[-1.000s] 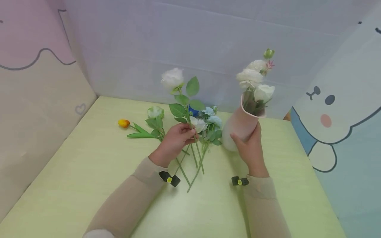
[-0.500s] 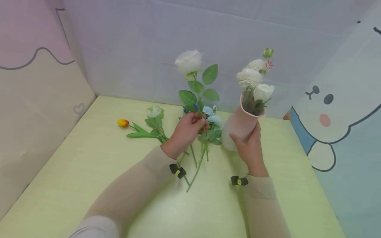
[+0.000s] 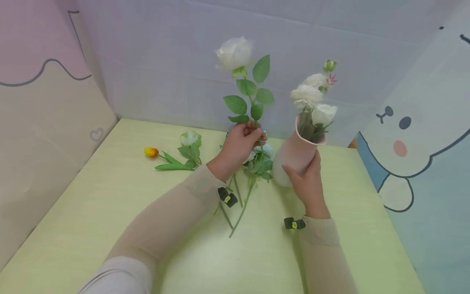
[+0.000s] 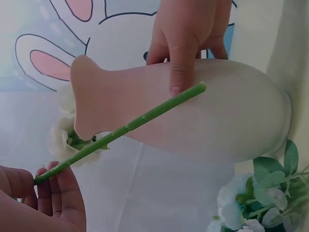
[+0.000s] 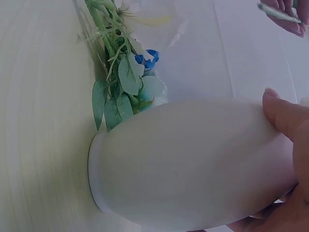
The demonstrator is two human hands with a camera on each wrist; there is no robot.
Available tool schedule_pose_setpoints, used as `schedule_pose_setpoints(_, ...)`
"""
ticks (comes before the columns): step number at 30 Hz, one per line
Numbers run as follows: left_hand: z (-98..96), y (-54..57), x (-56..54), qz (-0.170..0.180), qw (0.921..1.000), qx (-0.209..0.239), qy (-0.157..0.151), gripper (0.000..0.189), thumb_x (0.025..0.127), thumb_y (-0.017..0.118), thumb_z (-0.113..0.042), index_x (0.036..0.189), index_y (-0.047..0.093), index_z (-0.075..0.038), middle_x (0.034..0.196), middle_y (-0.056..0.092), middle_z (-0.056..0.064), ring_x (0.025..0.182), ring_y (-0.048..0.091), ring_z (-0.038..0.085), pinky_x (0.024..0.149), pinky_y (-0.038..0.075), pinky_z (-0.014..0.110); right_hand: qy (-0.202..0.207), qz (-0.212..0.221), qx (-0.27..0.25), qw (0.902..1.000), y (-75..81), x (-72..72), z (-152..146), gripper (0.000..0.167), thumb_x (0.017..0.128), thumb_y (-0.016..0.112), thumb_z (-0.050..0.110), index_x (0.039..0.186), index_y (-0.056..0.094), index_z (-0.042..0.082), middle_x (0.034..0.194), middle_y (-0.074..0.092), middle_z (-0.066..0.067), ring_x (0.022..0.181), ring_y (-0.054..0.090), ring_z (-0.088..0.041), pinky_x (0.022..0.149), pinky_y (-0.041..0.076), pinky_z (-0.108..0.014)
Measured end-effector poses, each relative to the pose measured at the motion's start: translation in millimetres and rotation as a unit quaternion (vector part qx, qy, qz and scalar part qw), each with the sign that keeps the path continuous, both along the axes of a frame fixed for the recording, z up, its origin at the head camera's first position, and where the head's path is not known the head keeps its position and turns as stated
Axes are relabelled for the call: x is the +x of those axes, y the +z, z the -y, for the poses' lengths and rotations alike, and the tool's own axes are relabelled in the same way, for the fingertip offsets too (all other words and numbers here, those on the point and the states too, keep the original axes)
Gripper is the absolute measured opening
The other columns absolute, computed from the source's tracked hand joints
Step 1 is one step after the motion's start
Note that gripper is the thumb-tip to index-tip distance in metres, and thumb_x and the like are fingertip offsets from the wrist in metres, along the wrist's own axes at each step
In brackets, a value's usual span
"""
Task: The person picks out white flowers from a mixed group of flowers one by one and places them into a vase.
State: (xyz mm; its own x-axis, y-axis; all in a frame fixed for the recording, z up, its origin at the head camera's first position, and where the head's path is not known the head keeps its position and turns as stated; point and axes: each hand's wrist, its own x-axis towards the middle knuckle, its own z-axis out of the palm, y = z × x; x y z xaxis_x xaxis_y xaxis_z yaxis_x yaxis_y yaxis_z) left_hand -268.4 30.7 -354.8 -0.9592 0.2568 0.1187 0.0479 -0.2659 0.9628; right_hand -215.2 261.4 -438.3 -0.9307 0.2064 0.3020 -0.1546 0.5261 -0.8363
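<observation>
A long-stemmed white rose [image 3: 235, 54] with green leaves stands upright in my left hand [image 3: 236, 145], thumb and fingers pinching its stem [image 4: 145, 117]. The stem's cut end shows in the left wrist view, in front of the vase from that angle. My right hand [image 3: 310, 185] grips a pink-to-white vase [image 3: 293, 157] around its body, tilted on the table. Several white flowers [image 3: 307, 96], a green bud and a small pink sprig stick out of the vase's mouth. The rose is to the left of the vase and apart from it.
On the yellow table [image 3: 92, 212], an orange tulip [image 3: 151, 152] and a pale green-white flower [image 3: 190, 139] lie to the left. Light blue flowers [image 5: 154, 90] with leaves and a blue bloom [image 5: 148, 59] lie beside the vase base. Fabric walls [image 3: 165, 61] enclose the table's back and sides.
My left hand has lifted the white rose up and moved it to the right, away from the flowers on the table. My right hand and the vase have stayed in place.
</observation>
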Motion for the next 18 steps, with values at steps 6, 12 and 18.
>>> schedule_pose_setpoints(6,-6.4,18.2,-4.4,-0.033,0.9979,0.046,0.032,0.008,0.105,0.058,-0.004,0.111,0.058,0.000,0.102,0.066,0.013,0.099,0.068,0.029,0.095,0.056,0.042,0.001,0.002,-0.004,1.0000,-0.3,0.2,-0.4,0.104,0.091,0.081,0.028,0.165,0.009,0.015,0.154,0.034,-0.019,0.138,0.040,-0.034,0.116,0.031,-0.054)
schedule_pose_setpoints(12,-12.1,30.5,-13.2,-0.047,0.9949,0.075,0.049,0.008,0.105,0.058,-0.004,0.113,0.058,-0.001,0.097,0.065,0.013,0.101,0.067,0.033,0.093,0.056,0.038,0.005,0.003,-0.007,1.0000,-2.3,-1.1,-1.8,0.104,0.091,0.081,0.028,0.165,0.009,0.016,0.154,0.035,-0.019,0.138,0.041,-0.033,0.116,0.031,-0.054)
schedule_pose_setpoints(18,-19.0,45.3,-20.8,-0.062,0.9896,0.102,0.079,0.004,0.105,0.057,-0.004,0.110,0.057,-0.003,0.096,0.064,0.011,0.102,0.065,0.036,0.088,0.057,0.035,0.008,0.002,-0.003,1.0000,-1.1,-1.5,-1.7,0.103,0.092,0.080,0.029,0.165,0.008,0.015,0.156,0.032,-0.018,0.141,0.038,-0.033,0.117,0.029,-0.054)
